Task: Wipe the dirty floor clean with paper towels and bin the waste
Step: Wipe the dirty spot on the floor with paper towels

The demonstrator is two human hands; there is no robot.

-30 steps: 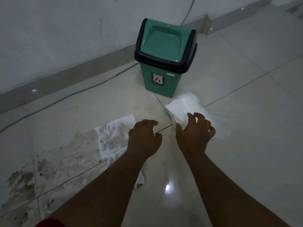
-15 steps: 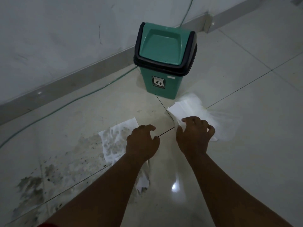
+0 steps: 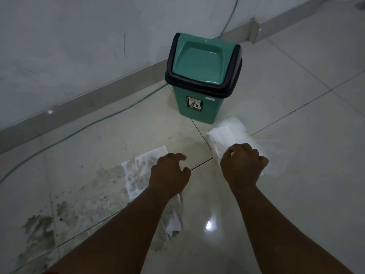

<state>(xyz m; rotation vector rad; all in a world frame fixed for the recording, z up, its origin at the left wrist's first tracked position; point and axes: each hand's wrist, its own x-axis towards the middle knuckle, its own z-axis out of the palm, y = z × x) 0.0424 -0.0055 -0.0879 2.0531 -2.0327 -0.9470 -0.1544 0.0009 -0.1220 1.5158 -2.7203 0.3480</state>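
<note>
Paper towels lie in two places on the pale tiled floor (image 3: 296,184). One clean white stack (image 3: 229,133) sits just in front of the green bin (image 3: 199,107), at about 1 o'clock from the middle of the view, and it reaches down under the right hand (image 3: 242,165). That hand has its fingers curled down onto the near edge of the stack and appears to be gripping the top sheets, though the fingertips themselves are hidden. A used, dirt-marked towel (image 3: 138,171) lies flat at about 9 o'clock from the left hand (image 3: 170,175), with a crumpled tail showing under the left forearm towards 6 o'clock. The left hand hovers over the right edge of this dirty towel with loosely curled fingers; whether it touches the paper cannot be told.

Dark smeared dirt (image 3: 39,230) spreads over the tiles towards 8 o'clock, thinning to specks near the dirty towel. The bin stands upright at 12 o'clock, its swing lid closed inside a black rim, close to the grey skirting board (image 3: 83,107). A thin green cable (image 3: 79,131) runs along the floor beside the skirting and up the wall (image 3: 69,46) behind the bin.
</note>
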